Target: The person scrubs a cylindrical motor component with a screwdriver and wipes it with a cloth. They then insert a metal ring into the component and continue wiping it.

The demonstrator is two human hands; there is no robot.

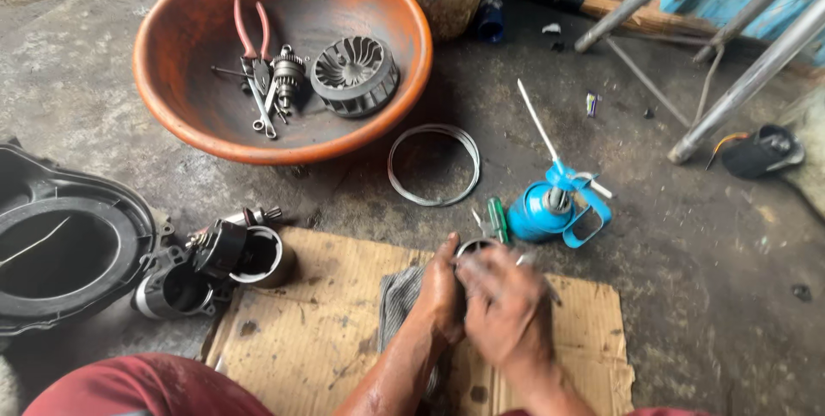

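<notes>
1. Gripping a small round metal part (475, 248), the left hand (440, 287) clasps its left side over the cardboard sheet (326, 330).
2. The right hand (507, 300) covers the part from the right, fingers curled onto it; motion blur hides finer detail.
3. A grey rag (397, 300) lies under the hands.
4. A blue oil can (550, 210) stands just beyond, near a green-handled screwdriver (497, 220).
5. An orange basin (172, 89) far left holds pliers (251, 38) and a finned wheel (354, 76).

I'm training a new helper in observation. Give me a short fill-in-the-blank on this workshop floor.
1. The pliers lie inside the orange ____.
2. Both hands, left hand and right hand, work over a sheet of ____.
3. The oil can on the floor is coloured ____.

Missing words: basin; cardboard; blue.
</notes>
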